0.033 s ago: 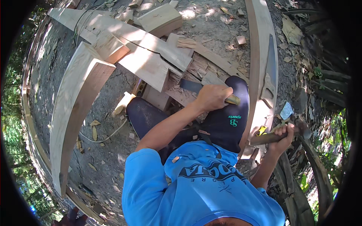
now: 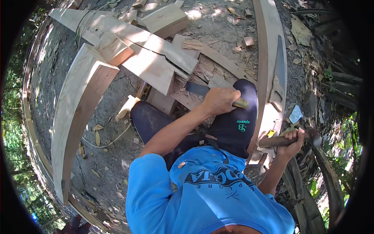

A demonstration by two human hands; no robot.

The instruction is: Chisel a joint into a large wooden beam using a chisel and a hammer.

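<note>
My left hand (image 2: 221, 100) is closed around the yellowish handle of a chisel (image 2: 198, 89). Its dark flat blade points left, close to the notched end of a thick wooden beam (image 2: 152, 69); whether the edge touches wood I cannot tell. Over at the right, my right hand (image 2: 291, 142) grips a hammer (image 2: 274, 142) by its wooden handle, the head lying at the far right beyond my fist. Rough, freshly cut wood (image 2: 205, 69) shows beside the beam's notch, just ahead of the chisel.
A long curved timber (image 2: 83, 89) stands on the left, near a short block (image 2: 165, 19) at the back. On a plank (image 2: 265, 46) to the right lies a handsaw (image 2: 279, 74), with a yellow object (image 2: 270, 133) nearer me. Wood chips and dry leaves litter the ground.
The hammer has tilted very slightly, its handle end a little higher in the picture. My left hand and the chisel stay where they were.
</note>
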